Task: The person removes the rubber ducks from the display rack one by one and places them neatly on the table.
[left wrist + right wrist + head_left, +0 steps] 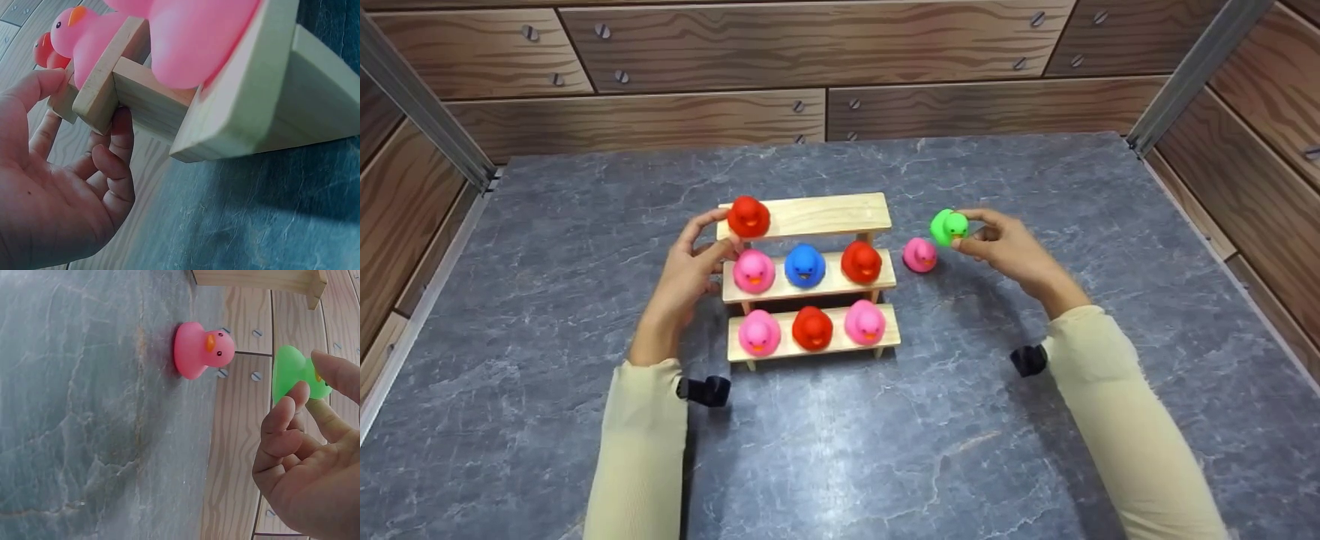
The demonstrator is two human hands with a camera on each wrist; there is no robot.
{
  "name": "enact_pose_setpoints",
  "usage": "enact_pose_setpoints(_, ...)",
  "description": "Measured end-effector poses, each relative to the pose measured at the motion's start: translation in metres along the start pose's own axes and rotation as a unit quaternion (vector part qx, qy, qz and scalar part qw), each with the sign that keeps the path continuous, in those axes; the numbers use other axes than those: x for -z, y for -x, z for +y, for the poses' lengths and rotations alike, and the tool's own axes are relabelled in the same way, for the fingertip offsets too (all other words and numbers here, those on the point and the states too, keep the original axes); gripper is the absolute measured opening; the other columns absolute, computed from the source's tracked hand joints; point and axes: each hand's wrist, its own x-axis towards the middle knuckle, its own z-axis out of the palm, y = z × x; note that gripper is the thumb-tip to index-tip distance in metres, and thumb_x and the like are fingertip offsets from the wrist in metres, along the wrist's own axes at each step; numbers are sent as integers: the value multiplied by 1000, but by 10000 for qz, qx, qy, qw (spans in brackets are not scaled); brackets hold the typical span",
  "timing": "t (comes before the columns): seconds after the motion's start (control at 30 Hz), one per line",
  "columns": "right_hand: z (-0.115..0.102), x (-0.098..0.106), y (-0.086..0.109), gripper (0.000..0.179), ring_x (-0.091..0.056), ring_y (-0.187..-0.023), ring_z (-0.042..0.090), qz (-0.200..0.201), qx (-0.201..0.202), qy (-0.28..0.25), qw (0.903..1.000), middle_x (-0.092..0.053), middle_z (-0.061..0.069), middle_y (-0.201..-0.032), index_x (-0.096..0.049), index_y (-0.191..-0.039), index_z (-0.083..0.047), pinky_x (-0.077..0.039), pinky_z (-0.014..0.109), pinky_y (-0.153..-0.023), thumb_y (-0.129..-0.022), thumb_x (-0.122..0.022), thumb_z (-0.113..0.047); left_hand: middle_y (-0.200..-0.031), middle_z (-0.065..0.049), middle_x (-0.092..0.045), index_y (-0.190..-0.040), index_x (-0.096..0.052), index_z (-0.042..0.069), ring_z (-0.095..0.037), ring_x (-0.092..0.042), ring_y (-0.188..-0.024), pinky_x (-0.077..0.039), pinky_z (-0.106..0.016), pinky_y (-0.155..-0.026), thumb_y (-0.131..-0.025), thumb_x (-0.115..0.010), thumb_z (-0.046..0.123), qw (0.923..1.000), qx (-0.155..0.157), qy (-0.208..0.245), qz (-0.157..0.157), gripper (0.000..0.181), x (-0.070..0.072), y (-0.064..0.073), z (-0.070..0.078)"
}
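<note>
My right hand pinches a green rubber duck between thumb and fingers, right of the stand; in the right wrist view the duck is above the tabletop. Close below it, a pink rubber duck sits on the table. A three-tier wooden stand has its left side held by my left hand, thumb and fingers at the top board's end in the left wrist view. One red duck occupies the top board's left end. Pink, blue and red ducks line the middle tier; pink, red and pink ducks fill the bottom.
A grey marbled tabletop extends around the stand. Wood-patterned panels close off the back and both sides, with metal posts at the back corners. A small black device is worn on each wrist.
</note>
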Motion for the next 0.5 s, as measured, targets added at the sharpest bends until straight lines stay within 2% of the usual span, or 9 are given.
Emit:
enact_pose_setpoints(0.2,6,1,-4,56,-52,-75,5,-96,-159,18,9998,-58,-6,-89,-41,-145,-10,-43,22,-66,-94,-62,-23,-91,1,-64,-137,-46,27,-10,-62,-72,-49,-22,-53,-94,-59,24,10000,24,-30,18,45,1,0,2)
enact_pose_setpoints(0.5,11,-1,-5,56,-55,-84,11,-206,-255,138,9994,-58,-1,-96,-42,-145,-11,-45,26,-73,-94,-62,-24,-92,1,-64,-137,-46,28,-11,-62,-73,-48,-22,-54,-94,-60,25,10000,79,-27,27,45,1,-1,-1)
